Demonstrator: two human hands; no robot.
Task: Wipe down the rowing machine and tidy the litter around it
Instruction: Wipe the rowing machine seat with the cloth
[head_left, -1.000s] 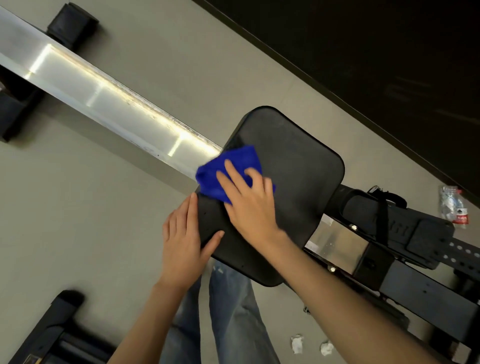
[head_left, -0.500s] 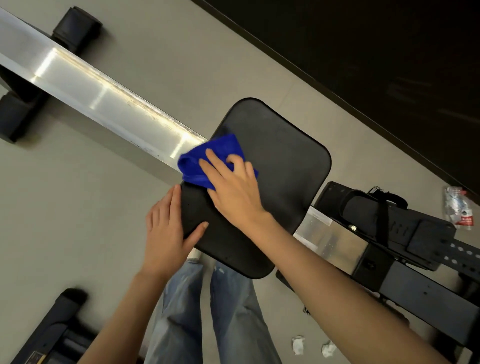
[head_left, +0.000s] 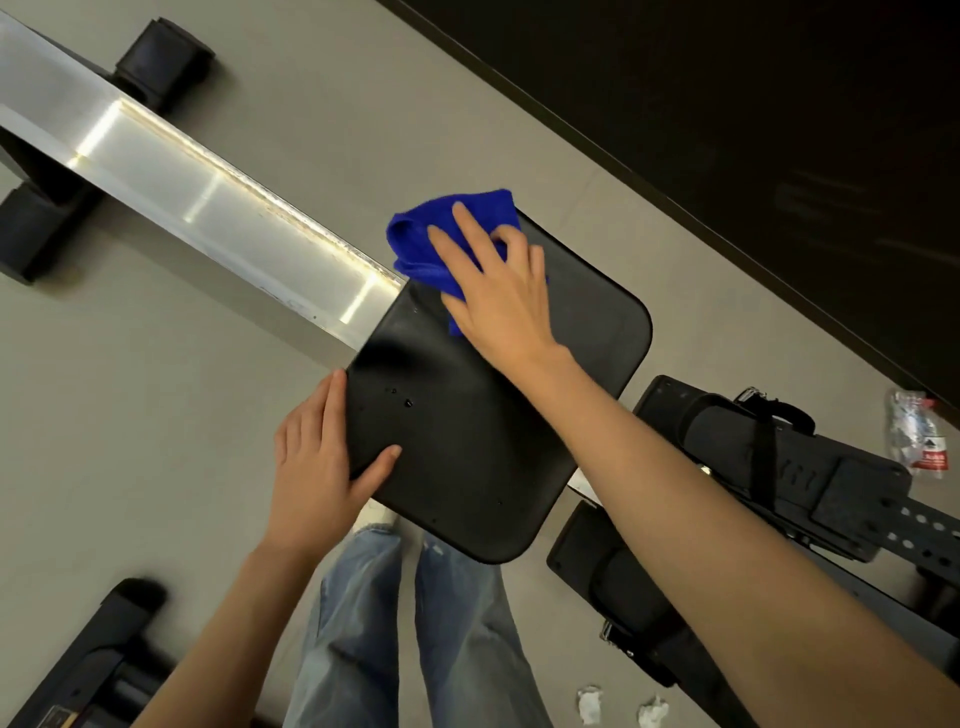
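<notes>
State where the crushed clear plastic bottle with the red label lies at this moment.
In the head view, the crushed clear plastic bottle lies on the grey floor at the far right, between the black strapped footrest and the dark wall.

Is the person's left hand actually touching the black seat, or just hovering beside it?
Touching. In the head view the left hand has its thumb flat on top of the seat and its fingers against the seat's edge, with no gap.
</notes>
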